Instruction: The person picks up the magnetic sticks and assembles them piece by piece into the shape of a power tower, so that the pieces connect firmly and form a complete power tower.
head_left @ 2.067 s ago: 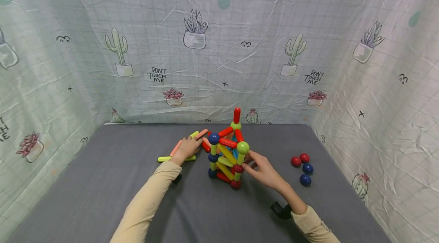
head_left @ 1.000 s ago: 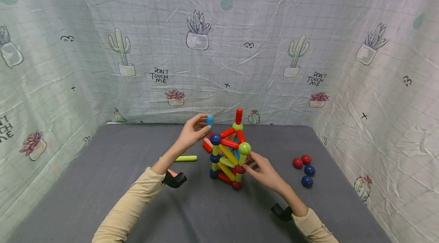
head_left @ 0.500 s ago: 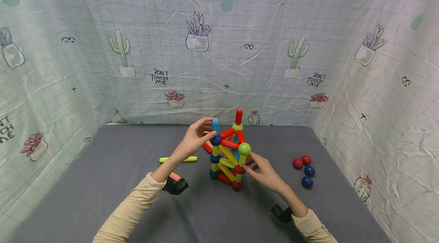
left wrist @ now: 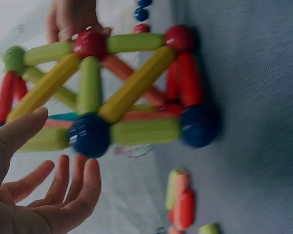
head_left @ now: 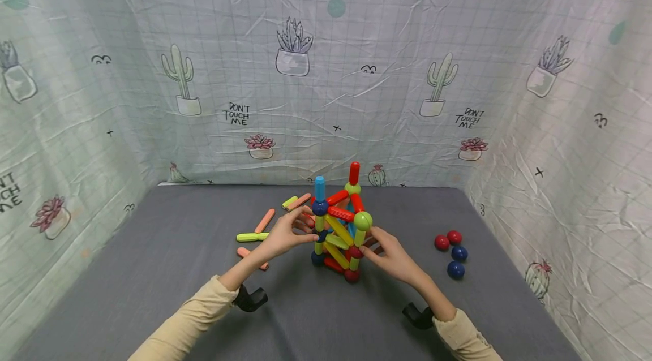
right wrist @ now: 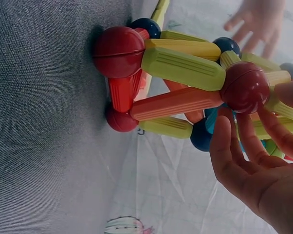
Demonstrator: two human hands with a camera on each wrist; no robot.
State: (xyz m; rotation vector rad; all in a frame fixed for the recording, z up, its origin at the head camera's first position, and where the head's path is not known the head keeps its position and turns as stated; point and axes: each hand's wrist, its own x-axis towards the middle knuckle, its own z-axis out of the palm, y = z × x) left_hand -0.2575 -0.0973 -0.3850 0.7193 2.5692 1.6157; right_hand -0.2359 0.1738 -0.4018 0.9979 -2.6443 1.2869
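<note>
Right hand (head_left: 394, 253), lower right of frame middle: thumb and fingers pinch middle red ball (head_left: 355, 252). Left hand (head_left: 282, 236), left of middle: fingers loosely bent, gripping nothing, close by middle blue ball (head_left: 322, 235); can't tell if touching. Stick-and-ball tower (head_left: 337, 228) stands between hands, frame middle. Looks light, hard, smooth; joints may pop apart. Best hold: middle balls, soft squeeze. Farther up, blue stick (head_left: 319, 188), then red stick (head_left: 354, 173): likely easy to knock.

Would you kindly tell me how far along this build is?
Done: the tower stands, a blue rod and red rod upright on top. In hand: the right grip holds it; the left grip is beside it. Possibly remaining: loose rods and four balls, unattached.
</note>
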